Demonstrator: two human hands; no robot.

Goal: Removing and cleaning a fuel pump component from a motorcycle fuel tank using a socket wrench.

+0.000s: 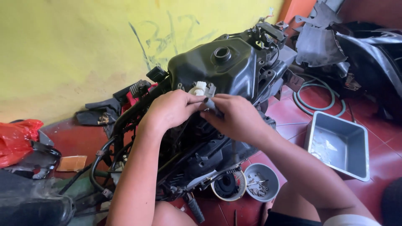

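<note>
A stripped motorbike frame with a black fuel tank [228, 69] lies in front of me against a yellow wall. A white plastic fitting [200, 88] sits on the tank's near edge. My left hand [169, 109] rests on the tank just below that fitting, fingers curled toward it. My right hand [236, 117] meets it from the right and pinches a short grey hose end [210, 104] between thumb and fingers. The fingertips of both hands touch around the hose, right beside the white fitting.
A grey metal tray [340, 144] stands on the red tiled floor to the right. A small grey bowl of screws [262, 182] and a round tin [228, 185] sit below the frame. Black body panels [368, 54] lie at the back right, a red plastic bag [14, 140] at left.
</note>
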